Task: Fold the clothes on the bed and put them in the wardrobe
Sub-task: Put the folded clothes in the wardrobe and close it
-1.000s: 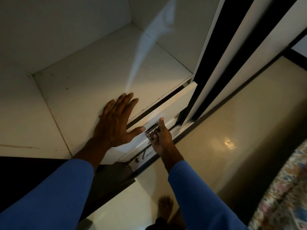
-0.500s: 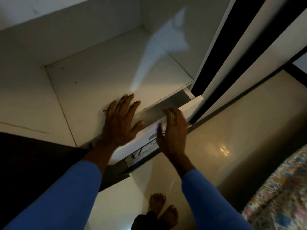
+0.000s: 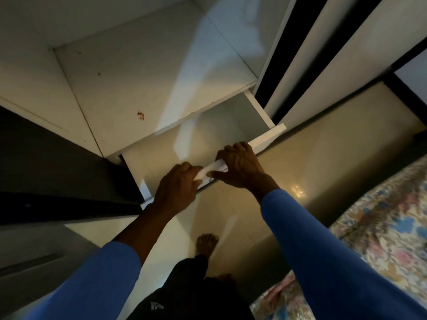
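drawer [image 3: 208,135] sticks out under the wardrobe shelf [image 3: 138,77], toward the person. left hand [image 3: 175,188] and right hand [image 3: 240,165] sit side by side on the drawer front [image 3: 268,137], fingers curled over its top edge. door panels [image 3: 323,54] right of the shelf. bed [image 3: 381,227] far right, floor [image 3: 323,158] between it and the drawer, foot [image 3: 206,243] on the floor below the hands.

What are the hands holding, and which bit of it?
The left hand and right hand both grip the white drawer by the top edge of its front panel, side by side.

Blue sleeves [image 3: 323,250], black trousers [image 3: 196,294], bare foot [image 3: 206,244].
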### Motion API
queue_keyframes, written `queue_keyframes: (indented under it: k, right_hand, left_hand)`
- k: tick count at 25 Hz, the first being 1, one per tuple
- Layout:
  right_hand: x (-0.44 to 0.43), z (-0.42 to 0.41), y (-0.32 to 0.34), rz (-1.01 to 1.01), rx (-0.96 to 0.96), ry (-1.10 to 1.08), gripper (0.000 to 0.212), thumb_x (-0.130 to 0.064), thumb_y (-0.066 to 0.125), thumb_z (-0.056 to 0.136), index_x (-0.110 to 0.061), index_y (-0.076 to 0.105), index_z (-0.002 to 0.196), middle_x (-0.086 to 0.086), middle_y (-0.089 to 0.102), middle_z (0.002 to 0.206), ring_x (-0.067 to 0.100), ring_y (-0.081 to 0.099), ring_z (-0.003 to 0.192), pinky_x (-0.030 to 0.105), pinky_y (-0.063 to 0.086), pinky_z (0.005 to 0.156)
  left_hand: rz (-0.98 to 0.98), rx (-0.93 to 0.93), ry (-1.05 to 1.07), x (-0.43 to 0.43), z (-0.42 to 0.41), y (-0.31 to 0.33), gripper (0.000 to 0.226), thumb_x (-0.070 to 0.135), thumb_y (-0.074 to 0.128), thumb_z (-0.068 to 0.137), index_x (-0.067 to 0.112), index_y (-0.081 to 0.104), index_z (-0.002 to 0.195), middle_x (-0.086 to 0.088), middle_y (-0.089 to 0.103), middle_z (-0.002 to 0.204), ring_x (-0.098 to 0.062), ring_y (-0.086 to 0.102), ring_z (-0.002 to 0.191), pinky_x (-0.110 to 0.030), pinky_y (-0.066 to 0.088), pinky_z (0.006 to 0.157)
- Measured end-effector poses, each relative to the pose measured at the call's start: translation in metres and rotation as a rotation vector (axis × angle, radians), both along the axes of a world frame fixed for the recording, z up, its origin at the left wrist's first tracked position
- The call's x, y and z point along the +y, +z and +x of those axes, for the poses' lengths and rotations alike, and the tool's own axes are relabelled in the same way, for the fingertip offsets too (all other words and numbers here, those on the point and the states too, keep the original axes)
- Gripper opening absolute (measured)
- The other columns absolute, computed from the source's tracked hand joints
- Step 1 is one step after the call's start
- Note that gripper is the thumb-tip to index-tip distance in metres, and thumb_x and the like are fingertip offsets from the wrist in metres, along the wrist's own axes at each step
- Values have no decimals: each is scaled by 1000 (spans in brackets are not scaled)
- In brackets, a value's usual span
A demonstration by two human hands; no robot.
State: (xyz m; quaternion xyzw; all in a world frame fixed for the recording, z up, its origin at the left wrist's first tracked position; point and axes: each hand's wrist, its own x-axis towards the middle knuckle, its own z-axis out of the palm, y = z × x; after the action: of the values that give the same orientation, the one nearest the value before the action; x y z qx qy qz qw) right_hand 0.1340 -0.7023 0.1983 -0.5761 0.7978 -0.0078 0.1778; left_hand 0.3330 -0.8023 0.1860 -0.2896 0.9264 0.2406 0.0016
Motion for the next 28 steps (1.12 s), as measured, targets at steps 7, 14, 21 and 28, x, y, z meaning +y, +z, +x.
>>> queue_keyframes:
  k: [7, 14, 21, 28]
  right_hand:
    - [99, 39, -1, 52, 32, -58, 64, -72, 56, 90, -23, 60, 131, 3, 62, 128, 28, 54, 124, 50, 23, 122]
    - [144, 71, 18, 66, 9, -137, 80, -62, 61, 92, -20, 37, 156, 6, 41, 159, 33, 25, 154, 55, 17, 126]
    - [255, 114, 66, -497, -319, -855, 73, -48, 66, 95, -21, 36, 156, 9, 37, 160, 26, 34, 147, 46, 34, 119]
    - [446, 103, 99, -691, -416, -1436, 51, -41, 67, 98, -19, 55, 141, 8, 51, 142, 26, 51, 133, 42, 45, 108]
  left_hand:
    - [160, -91, -11, 90, 20, 11, 44, 28, 67, 98, 13, 61, 139, -13, 63, 122, -31, 61, 114, -41, 53, 92]
    - [274, -257, -200, 118, 33, 39, 74, 43, 63, 99, 12, 31, 159, -14, 42, 155, -33, 43, 142, -44, 40, 113]
    - [19, 128, -479, 160, 1, 100, 75, 66, 44, 96, 20, 36, 155, -6, 39, 158, -27, 46, 139, -48, 46, 108]
    - [258, 145, -780, 317, -106, 132, 64, 55, 58, 98, 19, 48, 150, -4, 50, 151, -19, 47, 139, -34, 39, 114]
